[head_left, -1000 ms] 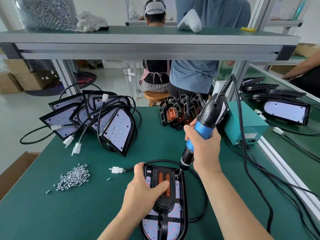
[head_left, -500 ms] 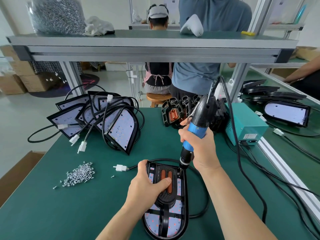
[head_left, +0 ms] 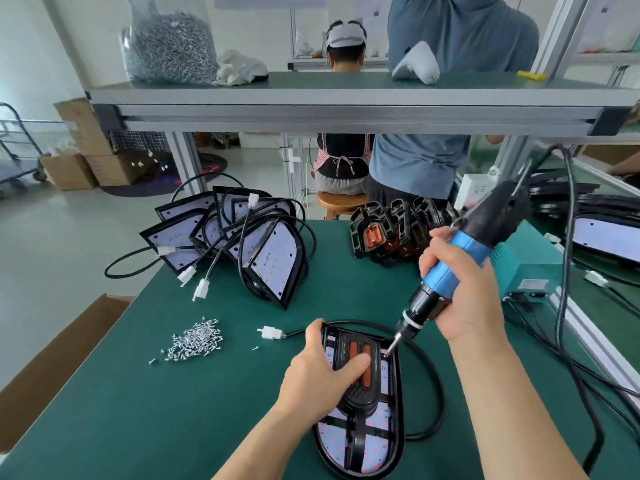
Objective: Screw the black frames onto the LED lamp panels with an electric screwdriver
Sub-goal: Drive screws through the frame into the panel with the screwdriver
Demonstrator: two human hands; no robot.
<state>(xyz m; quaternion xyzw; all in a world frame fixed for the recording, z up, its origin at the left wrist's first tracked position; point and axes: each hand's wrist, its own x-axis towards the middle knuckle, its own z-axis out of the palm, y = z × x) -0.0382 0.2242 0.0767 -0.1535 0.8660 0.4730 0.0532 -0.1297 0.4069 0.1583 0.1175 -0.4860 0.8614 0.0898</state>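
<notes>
Left hand (head_left: 320, 374): fingers curled over the far left edge of the lamp panel (head_left: 381, 448), thumb laid flat across the orange insert of the black frame (head_left: 360, 398); clamped on the panel, pressing it to the table (head_left: 156, 420).

Right hand (head_left: 467, 299): wrapped tight round the blue grip of the electric screwdriver (head_left: 467, 247), all fingers closed on it. The tool is tilted, its top leaning right and away, and its bit tip touches the far right corner of the frame.

Lamp panel: flat on the table just in front of the person, LED face up, the frame seated on top. Its black cable (head_left: 431, 382) loops round the right side and ends in a white plug (head_left: 271, 332) just left of the left hand.

Screws (head_left: 195, 339): loose heap on the table, left of the panel, apart from it.

More panels (head_left: 273, 258): leaning stack with cables, far left of the table.

Spare frames (head_left: 391, 230): upright row at the far edge.

Teal power box (head_left: 530, 268): right of the screwdriver, behind the right hand.
</notes>
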